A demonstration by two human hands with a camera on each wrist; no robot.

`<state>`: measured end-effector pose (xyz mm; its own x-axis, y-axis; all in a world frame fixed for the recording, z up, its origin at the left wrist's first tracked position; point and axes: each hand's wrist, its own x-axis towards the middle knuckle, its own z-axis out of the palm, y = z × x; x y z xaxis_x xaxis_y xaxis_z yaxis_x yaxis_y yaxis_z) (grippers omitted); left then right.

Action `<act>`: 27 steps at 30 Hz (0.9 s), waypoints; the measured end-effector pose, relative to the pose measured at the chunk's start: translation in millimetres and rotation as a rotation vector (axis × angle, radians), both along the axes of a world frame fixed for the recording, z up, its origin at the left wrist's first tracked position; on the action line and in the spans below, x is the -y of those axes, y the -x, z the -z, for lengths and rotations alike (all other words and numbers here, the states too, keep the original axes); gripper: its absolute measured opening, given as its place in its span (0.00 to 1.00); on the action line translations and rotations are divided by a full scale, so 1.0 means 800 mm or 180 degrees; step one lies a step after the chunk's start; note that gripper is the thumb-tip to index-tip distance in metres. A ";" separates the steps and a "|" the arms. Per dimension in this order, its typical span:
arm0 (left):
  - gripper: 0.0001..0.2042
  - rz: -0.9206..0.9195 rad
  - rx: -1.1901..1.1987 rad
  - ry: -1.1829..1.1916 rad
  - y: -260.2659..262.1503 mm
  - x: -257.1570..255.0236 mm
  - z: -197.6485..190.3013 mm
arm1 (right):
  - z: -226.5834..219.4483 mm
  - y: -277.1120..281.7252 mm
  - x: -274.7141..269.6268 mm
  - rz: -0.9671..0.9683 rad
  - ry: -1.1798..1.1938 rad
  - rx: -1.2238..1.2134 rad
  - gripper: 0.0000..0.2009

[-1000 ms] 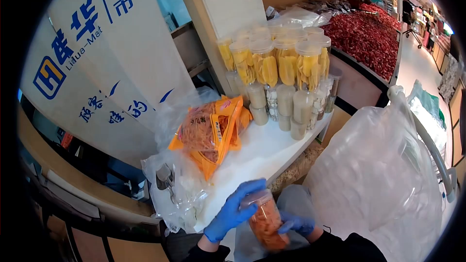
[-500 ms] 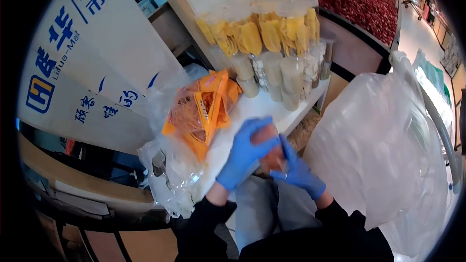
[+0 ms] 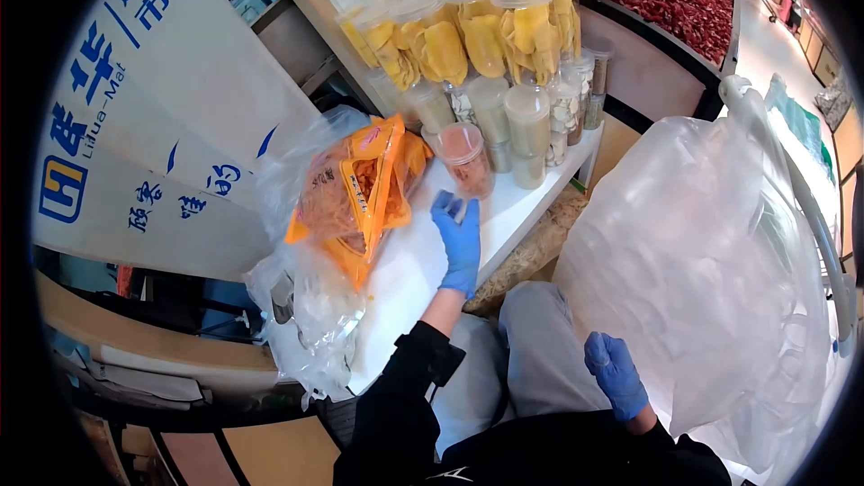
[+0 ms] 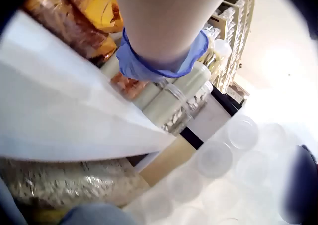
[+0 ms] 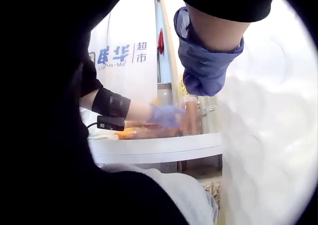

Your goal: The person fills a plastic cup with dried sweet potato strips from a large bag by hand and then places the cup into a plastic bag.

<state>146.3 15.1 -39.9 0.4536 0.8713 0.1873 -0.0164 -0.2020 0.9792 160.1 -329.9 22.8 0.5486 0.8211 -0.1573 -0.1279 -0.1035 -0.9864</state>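
Note:
A clear lidded jar of orange shredded food point(image 3: 466, 162) stands upright on the white table point(image 3: 409, 265), in front of the other jars. My blue-gloved left hand point(image 3: 459, 243) is right at the near side of its base, fingers bent and not wrapped round it. In the right wrist view the left hand point(image 5: 168, 115) overlaps the jar's point(image 5: 190, 116) left side. The gloved right hand point(image 3: 617, 376) hangs by my right leg with loosely curled fingers and holds nothing. Behind the left wrist, the left wrist view shows part of the orange-filled jar point(image 4: 128, 86).
Tall jars of yellow dried slices point(image 3: 481, 40) are stacked on jars of pale contents point(image 3: 526, 117) at the back. An orange food bag point(image 3: 355, 193) and crumpled clear plastic point(image 3: 315, 315) lie left. A big translucent bag of containers point(image 3: 693, 270) bulges on the right.
Both hands held the orange-filled jar over my lap. Now it stands on the table by the pale jars, my left hand reaching beside it. The right hand has let go and moved right.

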 end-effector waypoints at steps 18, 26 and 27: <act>0.19 0.1276 -0.0260 -0.0723 0.027 0.022 0.032 | -0.207 0.019 0.200 0.2252 -0.1281 0.1238 0.22; 0.20 0.2062 -0.0421 -0.0557 0.108 0.124 -0.046 | -0.250 -0.121 0.179 0.1720 0.1793 0.3466 0.10; 0.20 0.2102 -0.0396 -0.0558 0.116 0.129 -0.049 | -0.236 -0.138 0.182 0.1599 0.2116 0.3227 0.11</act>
